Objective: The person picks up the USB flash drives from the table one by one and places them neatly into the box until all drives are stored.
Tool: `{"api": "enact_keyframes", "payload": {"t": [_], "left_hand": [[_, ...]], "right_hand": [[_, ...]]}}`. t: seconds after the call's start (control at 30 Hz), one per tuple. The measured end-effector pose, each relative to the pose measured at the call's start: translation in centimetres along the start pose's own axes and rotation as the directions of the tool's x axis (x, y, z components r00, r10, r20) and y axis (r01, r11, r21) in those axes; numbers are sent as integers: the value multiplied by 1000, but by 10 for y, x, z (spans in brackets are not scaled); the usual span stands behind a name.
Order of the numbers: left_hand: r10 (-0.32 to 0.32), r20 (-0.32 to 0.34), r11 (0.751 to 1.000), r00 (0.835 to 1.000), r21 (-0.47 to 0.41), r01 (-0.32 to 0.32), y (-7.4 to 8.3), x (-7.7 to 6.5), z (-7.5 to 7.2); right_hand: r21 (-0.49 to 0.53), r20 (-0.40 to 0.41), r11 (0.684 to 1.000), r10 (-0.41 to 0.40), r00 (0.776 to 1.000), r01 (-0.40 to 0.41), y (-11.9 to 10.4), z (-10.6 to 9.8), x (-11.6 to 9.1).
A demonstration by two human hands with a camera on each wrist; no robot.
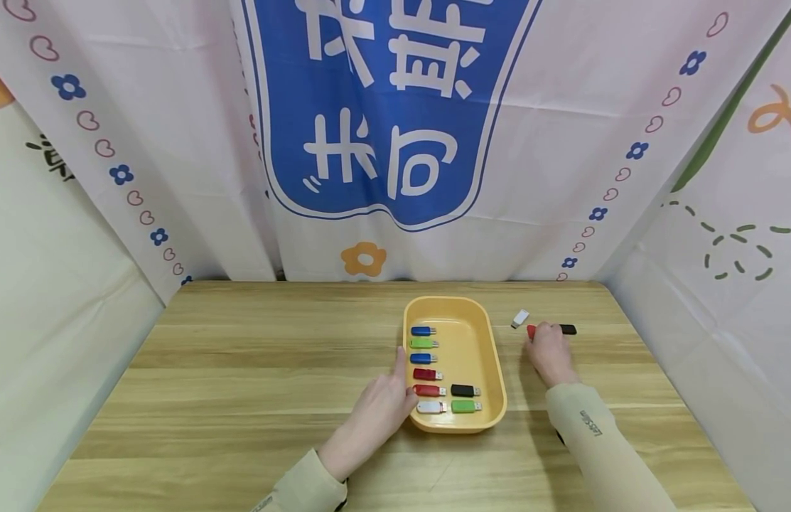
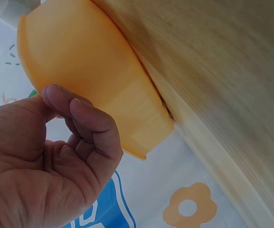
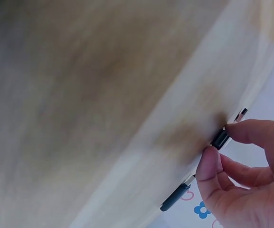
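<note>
A yellow tray [image 1: 491,334] holds several USB sticks in two columns, among them a blue one [image 1: 423,358], a white one [image 1: 428,407] and a black one [image 1: 463,390]. At its left rim my left hand [image 1: 384,404] holds the edge, the thumb over the rim and the index finger stretched along it. In the left wrist view the other fingers curl against the tray's outer wall [image 2: 99,61]. Right of the tray, my right hand [image 1: 550,352] pinches a red USB stick [image 1: 531,331] on the table, partly covered by the fingers; it looks dark in the right wrist view.
A loose black USB stick [image 1: 568,329] lies just right of my right hand, and a loose white USB stick [image 1: 520,317] lies behind and left of it. The wooden table [image 1: 241,370] ends at a printed curtain [image 1: 529,178] at the back.
</note>
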State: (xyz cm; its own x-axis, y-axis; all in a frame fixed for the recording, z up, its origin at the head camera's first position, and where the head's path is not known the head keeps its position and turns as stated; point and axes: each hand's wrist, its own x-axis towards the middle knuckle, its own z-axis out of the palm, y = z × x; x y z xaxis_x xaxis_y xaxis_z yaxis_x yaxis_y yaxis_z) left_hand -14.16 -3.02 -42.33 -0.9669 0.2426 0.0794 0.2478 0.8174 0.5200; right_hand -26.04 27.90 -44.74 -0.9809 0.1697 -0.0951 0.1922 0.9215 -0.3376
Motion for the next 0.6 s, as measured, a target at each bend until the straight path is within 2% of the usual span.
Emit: {"api": "enact_keyframes", "payload": {"t": [0.6], "left_hand": [[0,-3,1000,1000,-4,0,-1,1,1]], "right_hand": [[12,-12,997,-77,997,77,6,-7,-1]]}}
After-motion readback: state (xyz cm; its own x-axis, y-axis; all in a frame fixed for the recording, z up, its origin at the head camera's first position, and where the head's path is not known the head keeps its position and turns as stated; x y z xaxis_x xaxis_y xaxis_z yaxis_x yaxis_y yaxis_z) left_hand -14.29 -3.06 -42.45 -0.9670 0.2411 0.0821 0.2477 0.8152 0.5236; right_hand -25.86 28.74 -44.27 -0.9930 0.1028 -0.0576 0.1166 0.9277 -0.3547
